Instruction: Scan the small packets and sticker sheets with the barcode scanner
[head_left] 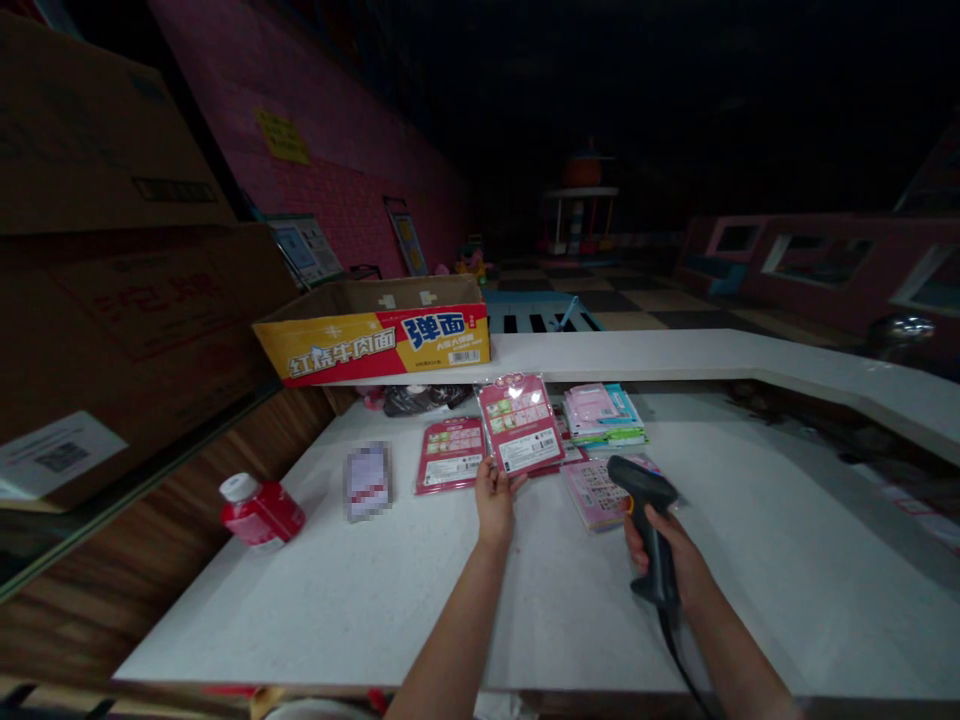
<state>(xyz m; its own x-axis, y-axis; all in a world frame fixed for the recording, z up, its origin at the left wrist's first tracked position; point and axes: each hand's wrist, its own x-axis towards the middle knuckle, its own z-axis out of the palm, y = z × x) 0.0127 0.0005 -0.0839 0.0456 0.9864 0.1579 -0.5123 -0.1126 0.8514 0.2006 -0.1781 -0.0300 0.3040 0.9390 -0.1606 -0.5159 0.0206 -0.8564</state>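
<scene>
A white tabletop [375, 610] spreads under both hands, with a raised white ledge [600, 356] running along its far side. Past that the room is dark: a pink wall [337, 190] to the left, a checkered floor [626, 305] ahead.

The fingers of the left hand [496, 508] pinch the lower edge of a pink card packet [523, 420]; it extends away beyond the fingertips, its printed label and barcode facing the wearer. The fingers of the right hand [679, 555] curl around the handle of a black barcode scanner [654, 535], its head above them and its cable dropping below.

Just left of the left fingers, another pink packet [450, 455] lies flat, the held one covering part of its right side. Between the two hands sits a purple packet [591, 490], partly hidden by the scanner head; beyond it is a pile of packets [600, 412]. Farther left of the left fingers are a pixelated item [367, 482] and a red bottle [264, 512] with a white cap. Beyond them, an open yellow-and-red carton [375, 340] stands on the ledge, and brown boxes [142, 330] are stacked at the far left.
</scene>
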